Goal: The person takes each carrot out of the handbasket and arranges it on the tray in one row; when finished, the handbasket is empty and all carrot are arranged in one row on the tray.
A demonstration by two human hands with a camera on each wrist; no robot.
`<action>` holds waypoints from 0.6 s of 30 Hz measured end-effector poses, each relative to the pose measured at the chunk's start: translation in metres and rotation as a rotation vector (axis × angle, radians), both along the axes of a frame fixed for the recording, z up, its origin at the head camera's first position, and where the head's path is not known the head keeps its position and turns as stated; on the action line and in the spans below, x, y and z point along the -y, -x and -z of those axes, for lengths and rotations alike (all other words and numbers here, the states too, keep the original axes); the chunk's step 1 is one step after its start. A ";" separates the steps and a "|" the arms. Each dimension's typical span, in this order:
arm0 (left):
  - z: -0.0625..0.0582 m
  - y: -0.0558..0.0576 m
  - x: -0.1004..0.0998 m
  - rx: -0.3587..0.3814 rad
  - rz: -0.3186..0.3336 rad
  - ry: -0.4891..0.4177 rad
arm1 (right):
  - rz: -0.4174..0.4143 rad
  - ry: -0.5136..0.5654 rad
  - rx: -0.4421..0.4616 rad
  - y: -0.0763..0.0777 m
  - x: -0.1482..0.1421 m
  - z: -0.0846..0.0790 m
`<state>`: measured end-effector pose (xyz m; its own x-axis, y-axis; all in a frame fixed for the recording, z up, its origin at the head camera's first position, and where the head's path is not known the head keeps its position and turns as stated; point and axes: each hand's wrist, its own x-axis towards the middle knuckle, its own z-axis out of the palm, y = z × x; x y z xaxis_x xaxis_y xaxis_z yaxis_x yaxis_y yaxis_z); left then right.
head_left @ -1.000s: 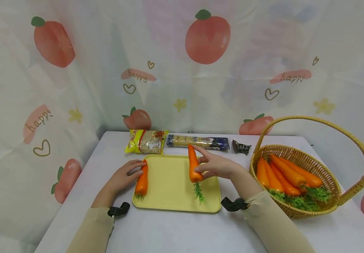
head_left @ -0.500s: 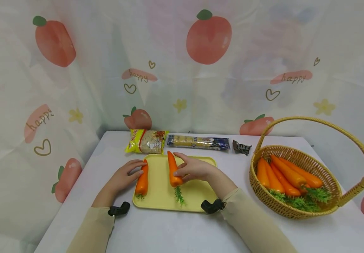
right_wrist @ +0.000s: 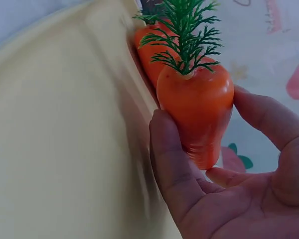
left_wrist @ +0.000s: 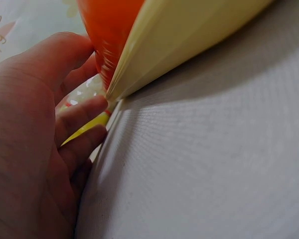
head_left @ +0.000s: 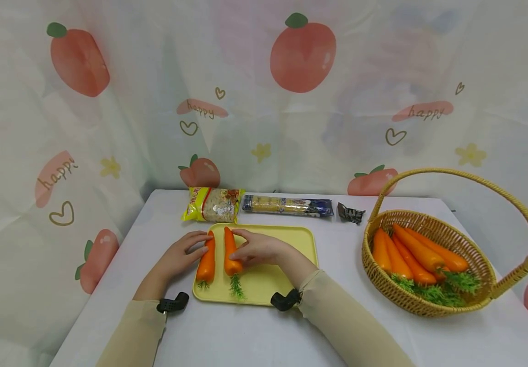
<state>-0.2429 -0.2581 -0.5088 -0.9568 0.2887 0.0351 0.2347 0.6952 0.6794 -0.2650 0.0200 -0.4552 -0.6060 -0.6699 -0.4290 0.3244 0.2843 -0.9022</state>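
My right hand pinches a carrot with feathery green leaves over the left part of a yellow tray. In the right wrist view, the thumb and fingers lie around this carrot, its leafy end toward the camera. A second carrot lies along the tray's left edge, with a narrow gap between the two. My left hand rests beside it, fingertips at the carrot's side and the tray rim. The left wrist view has the thumb against the carrot and the other fingers loosely extended near the rim.
A wicker basket with a tall handle holds several carrots at the right. Behind the tray lie a yellow food bag, a long noodle-like packet and a small dark packet. A printed curtain hangs behind the white table.
My right hand has carried its carrot leftward across the tray, close to the other carrot. The left hand and the first carrot have stayed in place.
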 end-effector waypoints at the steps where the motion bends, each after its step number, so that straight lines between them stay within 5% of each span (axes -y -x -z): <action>1: -0.001 0.000 0.000 0.003 -0.001 0.000 | -0.003 -0.004 -0.001 0.000 0.002 0.001; 18: -0.004 0.000 -0.001 0.021 0.004 0.025 | 0.010 -0.069 -0.034 -0.005 0.028 -0.002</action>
<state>-0.2425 -0.2574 -0.5052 -0.9560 0.2932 0.0074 0.2233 0.7112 0.6666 -0.2599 -0.0080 -0.4533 -0.6273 -0.6334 -0.4530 0.2970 0.3431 -0.8911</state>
